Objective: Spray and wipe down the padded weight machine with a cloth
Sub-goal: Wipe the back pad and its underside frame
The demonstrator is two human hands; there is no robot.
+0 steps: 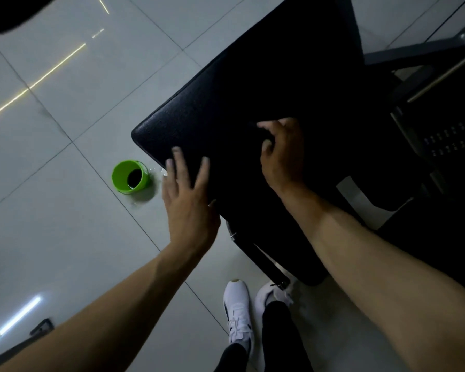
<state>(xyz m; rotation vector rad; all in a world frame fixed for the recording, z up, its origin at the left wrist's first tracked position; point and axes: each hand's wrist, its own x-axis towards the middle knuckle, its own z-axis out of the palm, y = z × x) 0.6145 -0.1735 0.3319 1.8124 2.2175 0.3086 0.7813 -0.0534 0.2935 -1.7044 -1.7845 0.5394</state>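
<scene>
The black padded bench (253,84) of the weight machine runs diagonally from the upper right to a rounded corner at centre. My left hand (188,200) hovers at the pad's near edge, fingers straight and spread, holding nothing. My right hand (279,154) rests on top of the pad with curled fingers. Its thumb and fingers pinch a dark cloth (262,131) that is hard to make out against the black padding. No spray bottle is in view.
A small green bucket (118,175) with something dark inside stands on the grey tiled floor, left of the pad's corner, with a little water spilled around it. The machine's dark frame and weight stack (451,140) are on the right. My white shoes (239,312) stand below the bench.
</scene>
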